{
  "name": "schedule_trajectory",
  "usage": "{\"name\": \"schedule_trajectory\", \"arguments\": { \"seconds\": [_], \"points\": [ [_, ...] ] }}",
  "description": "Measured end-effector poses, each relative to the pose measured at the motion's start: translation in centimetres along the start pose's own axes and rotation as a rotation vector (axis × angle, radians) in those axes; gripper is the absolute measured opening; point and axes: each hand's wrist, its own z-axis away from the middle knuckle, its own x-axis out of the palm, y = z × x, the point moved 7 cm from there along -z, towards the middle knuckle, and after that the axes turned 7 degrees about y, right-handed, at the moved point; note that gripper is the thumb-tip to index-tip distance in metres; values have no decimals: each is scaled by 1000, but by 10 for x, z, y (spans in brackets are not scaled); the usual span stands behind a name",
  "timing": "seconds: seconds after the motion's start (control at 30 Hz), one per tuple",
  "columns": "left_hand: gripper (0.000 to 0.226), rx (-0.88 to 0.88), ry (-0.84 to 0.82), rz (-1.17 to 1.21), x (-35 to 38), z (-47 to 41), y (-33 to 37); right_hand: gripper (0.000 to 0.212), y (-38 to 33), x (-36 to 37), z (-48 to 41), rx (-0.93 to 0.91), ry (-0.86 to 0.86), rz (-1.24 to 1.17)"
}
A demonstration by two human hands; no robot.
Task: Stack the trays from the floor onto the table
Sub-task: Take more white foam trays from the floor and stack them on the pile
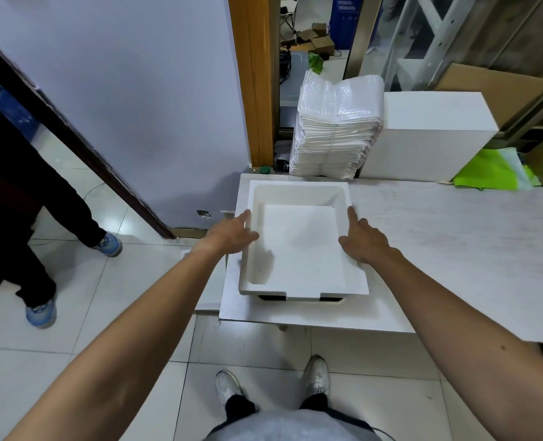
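Observation:
A white foam tray (299, 246) sits on the left end of the white table (438, 249), resting on another tray whose edge (299, 299) shows beneath its near rim. My left hand (232, 233) lies against the tray's left rim with fingers spread. My right hand (364, 240) rests on the right rim, index finger pointing away from me. Neither hand closes around the tray. A corner of another white tray (208, 281) shows on the floor left of the table, partly hidden by my left forearm.
A wrapped stack of white sheets (337, 128) and a white foam block (429, 135) stand at the table's far edge. Another person's legs in blue shoes (108, 245) stand at the left. My own feet (273, 381) are on the tiled floor.

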Motion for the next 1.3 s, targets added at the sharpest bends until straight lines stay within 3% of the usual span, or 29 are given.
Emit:
{"name": "schedule_trajectory", "arguments": {
  "seconds": [0.23,0.37,0.5,0.63,0.77,0.87,1.07,1.3],
  "points": [
    [74,4,-32,-22,-1,3,-5,84,8,8,5,42,-12,-14],
    [70,21,61,-4,10,12,-7,78,6,5,12,38,4,-27],
    [65,22,140,86,33,29,-13,76,4,13,27,31,60,-93],
    [66,1,116,236,42,38,-17,80,4,25,32,55,39,-162],
    [72,19,110,269,35,42,-23,72,-7,9,33,64,232,-165],
    [69,-1,178,295,22,49,-34,65,-33,-5,34,-13,377,-202],
    [64,-91,277,336,-6,60,-76,63,-113,-28,33,-220,467,-265],
    [64,-192,349,315,-33,81,-151,61,-225,-27,23,-442,421,-161]
  ]
}}
